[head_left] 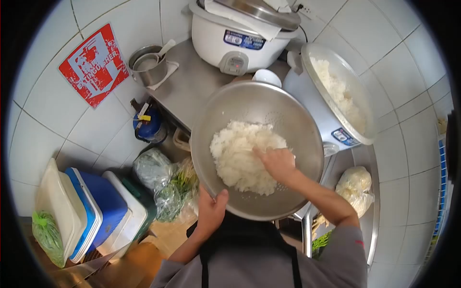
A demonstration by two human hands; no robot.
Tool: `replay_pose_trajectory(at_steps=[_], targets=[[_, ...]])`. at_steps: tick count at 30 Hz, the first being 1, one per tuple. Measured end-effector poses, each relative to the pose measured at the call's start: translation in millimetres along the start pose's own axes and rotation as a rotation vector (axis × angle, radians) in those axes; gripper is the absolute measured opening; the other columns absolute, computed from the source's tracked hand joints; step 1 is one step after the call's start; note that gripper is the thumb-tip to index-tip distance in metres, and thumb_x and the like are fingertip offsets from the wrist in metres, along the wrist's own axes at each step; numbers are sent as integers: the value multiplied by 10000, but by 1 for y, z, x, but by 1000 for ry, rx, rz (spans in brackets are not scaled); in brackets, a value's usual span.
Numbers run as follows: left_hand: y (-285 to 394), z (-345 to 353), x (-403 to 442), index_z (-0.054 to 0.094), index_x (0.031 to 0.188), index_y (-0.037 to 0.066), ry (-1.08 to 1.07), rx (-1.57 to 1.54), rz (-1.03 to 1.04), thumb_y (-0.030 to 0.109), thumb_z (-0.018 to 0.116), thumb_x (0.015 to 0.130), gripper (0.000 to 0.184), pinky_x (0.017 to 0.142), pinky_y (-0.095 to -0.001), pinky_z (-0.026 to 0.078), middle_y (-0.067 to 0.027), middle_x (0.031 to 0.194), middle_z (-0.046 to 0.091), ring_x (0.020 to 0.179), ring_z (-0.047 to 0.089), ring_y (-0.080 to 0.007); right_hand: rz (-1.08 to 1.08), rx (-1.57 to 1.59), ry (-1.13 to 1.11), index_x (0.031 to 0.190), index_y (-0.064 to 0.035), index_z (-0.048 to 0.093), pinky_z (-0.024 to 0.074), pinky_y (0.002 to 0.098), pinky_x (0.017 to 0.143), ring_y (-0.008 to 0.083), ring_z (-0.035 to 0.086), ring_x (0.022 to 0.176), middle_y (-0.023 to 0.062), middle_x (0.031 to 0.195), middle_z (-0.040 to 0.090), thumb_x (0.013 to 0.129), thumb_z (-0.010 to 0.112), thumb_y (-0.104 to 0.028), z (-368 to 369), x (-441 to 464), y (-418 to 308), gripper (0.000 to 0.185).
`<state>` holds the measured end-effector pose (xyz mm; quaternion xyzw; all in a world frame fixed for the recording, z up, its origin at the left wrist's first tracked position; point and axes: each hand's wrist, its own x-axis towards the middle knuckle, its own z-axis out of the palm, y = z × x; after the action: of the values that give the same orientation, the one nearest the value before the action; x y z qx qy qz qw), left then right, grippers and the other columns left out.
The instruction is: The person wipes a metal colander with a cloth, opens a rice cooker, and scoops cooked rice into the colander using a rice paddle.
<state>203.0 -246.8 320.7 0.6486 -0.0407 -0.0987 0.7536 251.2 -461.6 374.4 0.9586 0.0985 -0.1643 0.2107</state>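
Note:
A wide metal bowl [257, 98] with small holes is tilted in front of my body, with a heap of white rice [240, 153] inside. My left hand [212, 209] grips the bowl's lower left rim, thumb over the edge. Inside the bowl, my right hand [278, 163] touches the right part of the rice; its fingers are bent and partly sunk in or hidden by the grains, so what they hold cannot be made out. Behind the bowl's far rim sits a small white bowl [267, 77].
A white rice cooker [240, 50] stands at the back, and an open cooker [312, 103] with rice at the right. Metal pots [150, 71] are on the steel counter [185, 72]. Bagged greens [165, 177] and coolers [103, 201] lie at left; a wrapped bag [354, 187] is at right.

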Motion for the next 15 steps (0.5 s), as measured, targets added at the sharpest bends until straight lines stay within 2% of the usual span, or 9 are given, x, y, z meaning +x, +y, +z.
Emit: replay_pose_trajectory(at_steps=[2,5,8,11,12,15], targets=[[-4,-1,0,284,1221,-33,19,-5,18,45,473,801,467,843,-286,375,-128,1079,485,959,487,-183,-8,-61,-24,1204,-199,463,487,346,540,217,620,687,63,785,608,775,470,-76,-6,-1,12,446],[-2,3,11,294,1211,-34,36,-86,25,43,478,797,459,832,-285,381,-131,1084,480,952,489,-181,155,58,29,1145,-162,506,482,354,488,243,623,631,82,804,621,751,504,-77,-49,-56,67,403],[0,-1,5,301,1204,-34,-2,-118,-37,38,476,792,453,838,-283,376,-135,1095,467,973,475,-180,-2,-35,148,1109,-178,542,480,372,481,254,619,608,67,756,626,753,509,-86,41,-29,57,369],[-8,-1,11,302,1203,-34,9,-86,10,31,473,788,454,843,-281,373,-133,1090,463,981,469,-180,100,-71,-152,1101,-184,551,473,369,490,253,616,601,54,690,618,754,512,-82,27,-7,39,363],[-8,-4,6,304,1202,-33,7,-85,-22,29,472,786,454,843,-281,373,-132,1084,464,978,470,-180,34,-66,264,1060,-165,567,475,352,517,241,615,601,48,654,610,756,511,-84,58,-24,60,319],[-4,-2,12,306,1203,-34,17,-98,-58,29,471,781,457,846,-282,371,-134,1080,465,969,472,-180,371,22,-31,1020,-147,567,481,361,555,235,614,613,54,687,614,761,506,-94,-49,-48,70,272]])
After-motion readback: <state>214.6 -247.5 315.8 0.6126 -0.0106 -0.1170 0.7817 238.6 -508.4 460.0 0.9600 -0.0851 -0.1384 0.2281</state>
